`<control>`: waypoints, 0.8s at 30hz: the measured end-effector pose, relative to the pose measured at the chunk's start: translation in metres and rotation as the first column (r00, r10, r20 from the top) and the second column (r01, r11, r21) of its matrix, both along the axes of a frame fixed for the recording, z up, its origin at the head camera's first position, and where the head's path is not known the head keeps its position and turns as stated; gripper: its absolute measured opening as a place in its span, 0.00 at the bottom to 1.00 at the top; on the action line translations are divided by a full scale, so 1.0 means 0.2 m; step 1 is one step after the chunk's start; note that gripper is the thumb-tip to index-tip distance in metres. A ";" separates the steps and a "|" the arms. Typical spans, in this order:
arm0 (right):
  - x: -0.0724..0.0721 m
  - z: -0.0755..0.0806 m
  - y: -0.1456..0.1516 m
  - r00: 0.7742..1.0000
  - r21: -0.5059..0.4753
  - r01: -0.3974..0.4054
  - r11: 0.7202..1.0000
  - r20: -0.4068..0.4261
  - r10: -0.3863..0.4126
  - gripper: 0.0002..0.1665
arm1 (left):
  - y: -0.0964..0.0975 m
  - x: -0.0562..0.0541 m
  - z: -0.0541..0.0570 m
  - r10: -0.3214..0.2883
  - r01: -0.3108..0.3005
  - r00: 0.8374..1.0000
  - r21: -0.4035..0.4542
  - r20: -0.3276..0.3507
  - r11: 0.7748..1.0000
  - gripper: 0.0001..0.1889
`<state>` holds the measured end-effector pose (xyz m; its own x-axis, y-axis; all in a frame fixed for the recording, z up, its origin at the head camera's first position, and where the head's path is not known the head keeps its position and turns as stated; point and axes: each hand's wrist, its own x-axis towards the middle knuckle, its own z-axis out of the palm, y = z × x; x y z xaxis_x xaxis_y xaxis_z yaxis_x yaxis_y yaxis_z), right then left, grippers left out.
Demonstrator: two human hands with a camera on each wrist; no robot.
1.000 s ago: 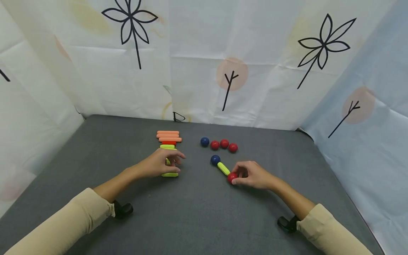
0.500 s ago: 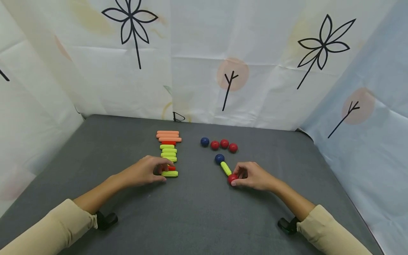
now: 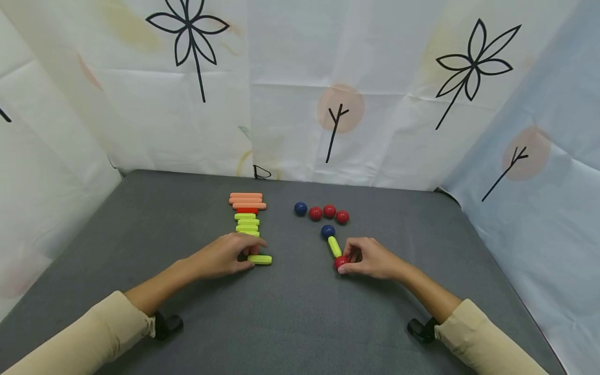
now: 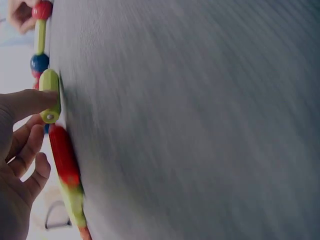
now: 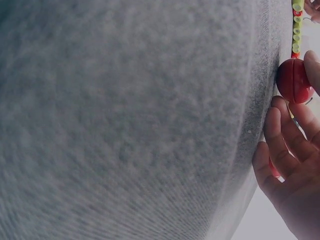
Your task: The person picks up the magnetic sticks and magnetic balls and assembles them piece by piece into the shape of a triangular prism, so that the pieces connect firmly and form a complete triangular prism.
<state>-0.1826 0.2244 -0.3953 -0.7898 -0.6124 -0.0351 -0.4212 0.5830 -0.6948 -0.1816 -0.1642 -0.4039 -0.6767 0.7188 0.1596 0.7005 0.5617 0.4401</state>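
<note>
My left hand pinches a short yellow-green stick at the near end of a column of sticks. In the left wrist view the thumb lies across this stick, and a red stick sits just beyond it; the hand covers that part of the column in the head view. My right hand holds a red ball between thumb and fingers, low at the table. From this ball another yellow-green stick runs away to a blue ball at its far end.
Several more yellow-green sticks, a red stick and orange sticks continue the column away from me. A loose blue ball and three red balls lie behind the joined piece. Patterned cloth borders the grey table.
The left hand drew back toward the column's near end, took hold of the nearest yellow-green stick and shifted it right. The right hand's joined piece has swung, its blue end moving right.
</note>
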 end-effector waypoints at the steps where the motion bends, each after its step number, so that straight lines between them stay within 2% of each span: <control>1: 0.00 0.00 0.00 1.000 0.003 0.001 1.000 0.003 -0.001 0.17 | 0.03 0.00 0.00 -0.007 0.006 1.000 0.020 0.015 1.000 0.22; 7: 0.00 0.00 0.00 1.000 0.001 0.003 1.000 0.019 -0.003 0.16 | 0.21 -0.01 -0.01 -0.062 0.045 0.991 0.147 0.118 0.988 0.24; 12: 0.00 0.00 0.00 1.000 -0.001 0.001 1.000 0.019 -0.001 0.16 | 0.37 -0.03 0.00 -0.083 0.049 0.980 0.187 0.181 0.981 0.24; 18: 0.00 0.00 -0.01 1.000 -0.002 -0.005 1.000 0.016 0.005 0.16 | 0.51 -0.06 -0.02 -0.101 0.060 0.973 0.195 0.206 0.979 0.24; 24: 0.00 0.00 0.00 1.000 -0.008 -0.012 1.000 0.009 0.012 0.15 | 0.58 -0.09 -0.02 -0.114 0.072 0.971 0.200 0.212 0.977 0.24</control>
